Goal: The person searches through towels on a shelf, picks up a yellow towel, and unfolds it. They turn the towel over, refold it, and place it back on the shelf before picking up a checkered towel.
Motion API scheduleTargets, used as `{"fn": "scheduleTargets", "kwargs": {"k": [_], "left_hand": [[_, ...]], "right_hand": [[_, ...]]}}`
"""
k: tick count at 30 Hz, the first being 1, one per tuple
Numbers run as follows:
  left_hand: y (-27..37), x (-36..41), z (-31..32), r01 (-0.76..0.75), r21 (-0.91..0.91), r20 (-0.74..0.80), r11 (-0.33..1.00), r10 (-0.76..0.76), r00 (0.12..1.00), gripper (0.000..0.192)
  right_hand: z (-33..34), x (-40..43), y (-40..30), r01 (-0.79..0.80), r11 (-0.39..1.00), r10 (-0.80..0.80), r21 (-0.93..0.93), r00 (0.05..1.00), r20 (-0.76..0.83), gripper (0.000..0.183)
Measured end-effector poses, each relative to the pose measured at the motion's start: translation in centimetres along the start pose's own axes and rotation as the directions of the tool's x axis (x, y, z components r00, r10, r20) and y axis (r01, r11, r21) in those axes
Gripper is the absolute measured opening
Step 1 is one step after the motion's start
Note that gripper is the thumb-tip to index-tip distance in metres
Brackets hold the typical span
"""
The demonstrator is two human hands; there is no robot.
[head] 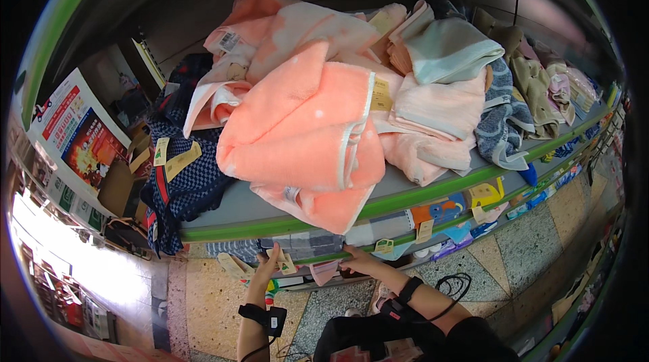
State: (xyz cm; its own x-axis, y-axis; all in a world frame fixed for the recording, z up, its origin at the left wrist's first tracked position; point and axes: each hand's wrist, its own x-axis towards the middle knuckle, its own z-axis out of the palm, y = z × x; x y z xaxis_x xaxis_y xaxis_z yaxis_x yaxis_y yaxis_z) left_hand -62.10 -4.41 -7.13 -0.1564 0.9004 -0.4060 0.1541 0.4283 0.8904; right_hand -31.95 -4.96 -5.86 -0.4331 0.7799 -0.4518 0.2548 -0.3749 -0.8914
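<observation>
On the lower shelf lies a folded grey checked towel (317, 243), partly covered by the upper shelf's green edge. My left hand (264, 266) is at its left end, thumb raised against the cloth beside a hanging paper tag (286, 262). At the right end, my right hand (359, 260) reaches to the shelf edge, fingertips by the towel. The fingers of both hands are partly hidden, so their grip is unclear. Above them, a coral-pink towel (299, 134) lies loosely folded on the upper shelf, one corner hanging over the green edge (405, 200).
Pale pink towels (436, 108), a grey-green towel (451, 50) and a blue patterned towel (502, 113) lie to the right. A navy checked cloth (187, 174) hangs over the left end near a printed poster (81, 134). Black cable (456, 281) loops by my right forearm.
</observation>
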Motion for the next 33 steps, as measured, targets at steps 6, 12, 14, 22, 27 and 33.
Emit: {"fn": "scheduleTargets", "kwargs": {"k": [6,12,14,22,27,33], "left_hand": [[4.6,-0.8,2.5,0.101,0.028,0.206,0.994,-0.105,0.973,0.1],[4.4,0.8,2.7,0.277,-0.531,0.318,0.801,-0.114,0.941,0.056],[4.9,0.9,2.5,0.313,-0.577,0.389,0.754,-0.083,0.917,0.056],[8.1,-1.9,5.1,0.15,-0.512,0.401,0.846,0.081,0.912,0.044],[6.1,0.0,4.1,0.342,-0.684,0.329,0.644,-0.145,0.933,0.021],[7.1,-0.1,4.3,0.3,-0.655,0.287,0.694,-0.139,0.948,0.035]], "right_hand": [[-0.7,-0.3,0.7,0.105,0.875,-0.057,0.473,0.992,-0.117,0.056],[2.6,-0.4,-2.4,0.225,0.692,0.029,0.686,0.941,-0.338,0.066],[3.0,0.6,-2.4,0.23,0.675,0.068,0.701,0.927,-0.369,0.072],[4.9,2.2,-4.0,0.254,0.527,0.274,0.811,0.853,-0.445,0.103],[6.3,3.2,-6.5,0.334,0.486,0.358,0.807,0.767,-0.533,0.093],[5.3,4.1,-6.5,0.458,0.497,0.31,0.737,0.7,-0.644,0.075]]}}
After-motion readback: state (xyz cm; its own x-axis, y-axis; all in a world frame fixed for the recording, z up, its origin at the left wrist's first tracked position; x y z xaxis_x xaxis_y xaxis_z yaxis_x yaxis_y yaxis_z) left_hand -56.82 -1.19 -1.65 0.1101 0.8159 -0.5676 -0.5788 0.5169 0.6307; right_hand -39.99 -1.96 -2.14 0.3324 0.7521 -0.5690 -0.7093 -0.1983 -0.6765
